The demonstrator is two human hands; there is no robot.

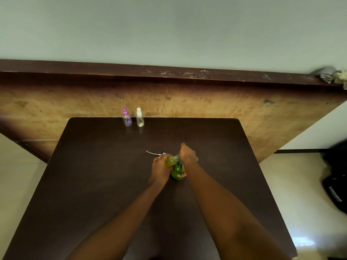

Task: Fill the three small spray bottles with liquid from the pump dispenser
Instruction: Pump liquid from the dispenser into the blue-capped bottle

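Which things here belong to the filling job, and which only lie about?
Job: dispenser, held bottle, purple bottle, white bottle, loose spray top.
Lying about: rags, black bag.

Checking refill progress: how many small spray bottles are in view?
3. The purple-capped bottle and the white-capped bottle stand side by side at the far edge of the table; the third bottle, green inside, is gripped in the left hand, partly hidden.
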